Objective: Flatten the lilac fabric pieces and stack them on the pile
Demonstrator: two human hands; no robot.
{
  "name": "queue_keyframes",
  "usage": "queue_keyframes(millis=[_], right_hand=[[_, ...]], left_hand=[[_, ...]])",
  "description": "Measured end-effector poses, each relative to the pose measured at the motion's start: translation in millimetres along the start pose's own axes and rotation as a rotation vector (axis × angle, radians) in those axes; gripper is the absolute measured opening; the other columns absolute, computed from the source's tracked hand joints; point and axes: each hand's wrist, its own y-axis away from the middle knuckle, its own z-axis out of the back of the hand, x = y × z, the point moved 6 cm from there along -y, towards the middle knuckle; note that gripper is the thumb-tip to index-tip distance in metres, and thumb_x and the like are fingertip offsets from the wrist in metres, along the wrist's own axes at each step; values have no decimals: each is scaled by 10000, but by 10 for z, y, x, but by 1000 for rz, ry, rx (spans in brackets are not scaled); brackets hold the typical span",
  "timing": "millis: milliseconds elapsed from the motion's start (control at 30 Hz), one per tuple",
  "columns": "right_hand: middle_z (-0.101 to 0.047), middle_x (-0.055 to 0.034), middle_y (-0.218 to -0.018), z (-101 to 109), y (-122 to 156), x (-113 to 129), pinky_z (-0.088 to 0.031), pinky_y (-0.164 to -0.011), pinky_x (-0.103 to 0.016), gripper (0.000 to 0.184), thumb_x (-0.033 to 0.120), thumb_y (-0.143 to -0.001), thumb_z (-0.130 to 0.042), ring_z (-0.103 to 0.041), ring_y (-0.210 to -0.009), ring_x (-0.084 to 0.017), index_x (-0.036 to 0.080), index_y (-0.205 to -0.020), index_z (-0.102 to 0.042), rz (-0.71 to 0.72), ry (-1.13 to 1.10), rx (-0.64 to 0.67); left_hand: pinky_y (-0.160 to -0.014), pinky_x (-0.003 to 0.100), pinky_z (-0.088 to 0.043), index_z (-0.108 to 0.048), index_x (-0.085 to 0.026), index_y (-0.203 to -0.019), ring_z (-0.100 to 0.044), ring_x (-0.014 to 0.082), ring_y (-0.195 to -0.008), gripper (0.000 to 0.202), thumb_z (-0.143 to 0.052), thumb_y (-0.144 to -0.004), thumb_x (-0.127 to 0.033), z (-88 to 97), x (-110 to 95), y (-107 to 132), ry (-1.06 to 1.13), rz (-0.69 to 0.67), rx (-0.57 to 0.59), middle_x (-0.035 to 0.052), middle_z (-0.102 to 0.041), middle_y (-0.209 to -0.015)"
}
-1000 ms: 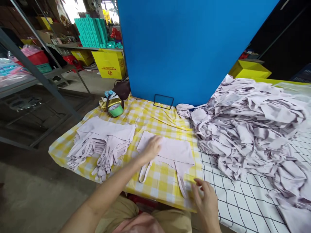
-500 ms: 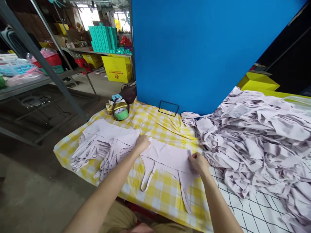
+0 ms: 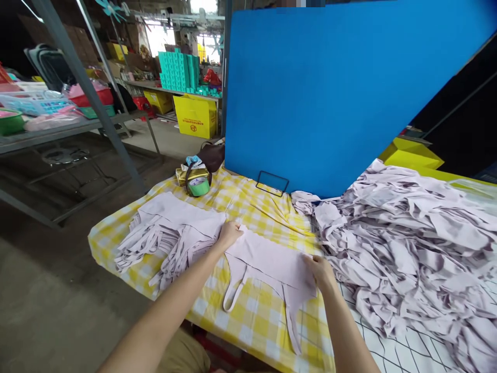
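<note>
A pale lilac garment piece (image 3: 267, 259) with two straps lies flat on the yellow checked cloth (image 3: 256, 316). My left hand (image 3: 229, 234) pinches its upper left corner, fingers closed. My right hand (image 3: 320, 270) grips its right edge, fingers closed on the fabric. To the left lies a neat stack of the same lilac pieces (image 3: 171, 233), straps hanging toward me. A big loose heap of lilac pieces (image 3: 404, 243) fills the right side.
A blue board (image 3: 330, 93) stands upright behind the table with a black wire stand (image 3: 272, 183) at its foot. A green tape roll (image 3: 199, 185) and gold packet sit at the far left corner. Metal shelving (image 3: 70, 124) and yellow boxes stand beyond; a white grid cloth (image 3: 392, 347) lies under the heap.
My left hand slid from the middle of the piece to its upper left corner and closed. My right hand came up from the table's near edge and took the right edge.
</note>
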Motion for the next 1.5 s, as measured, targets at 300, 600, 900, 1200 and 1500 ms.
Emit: queue_keyframes(millis=[300, 600, 900, 1200, 1500], right_hand=[[-503, 14, -512, 434, 508, 457, -370, -468, -241, 414, 591, -583, -594, -474, -513, -142, 185, -583, -514, 224, -211, 59], [-593, -17, -638, 653, 1408, 1465, -443, -513, -217, 235, 441, -716, -645, -539, -584, -158, 210, -736, -610, 638, -363, 228], [-528, 6, -608, -946, 1375, 2380, -403, -539, -229, 352, 534, -770, -468, -507, -590, -141, 196, -680, -508, 669, -278, 468], [-534, 2, -529, -2095, 720, 2150, -329, -544, -243, 204, 259, -749, -502, -501, -564, -152, 199, -554, -488, 542, 16, 274], [-651, -42, -729, -2175, 601, 2062, -365, -598, -237, 182, 264, -836, -439, -579, -705, -171, 189, -752, -582, 524, 161, 186]], left_hand=[[-466, 170, -274, -496, -160, -754, -391, 71, -473, 142, -487, -778, -299, 419, -240, 486, 309, -190, -13, -69, -422, -527], [-561, 184, -394, -524, -164, -949, -507, 110, -609, 415, -617, -706, -486, 2091, -94, 1367, 643, -201, -440, -26, -552, -683], [-552, 195, -411, -600, -141, -875, -585, 149, -643, 325, -505, -769, -433, 3184, 344, 828, 95, -166, -618, 30, -663, -782], [-661, 254, -426, -689, -194, -836, -636, 251, -839, 192, -548, -753, -295, 2880, 1018, -212, -354, 58, -448, 63, -710, -824], [-718, 351, -435, -668, -189, -954, -606, 318, -901, 293, -495, -804, -372, 2760, 1053, -280, -549, 176, -416, 132, -684, -903]])
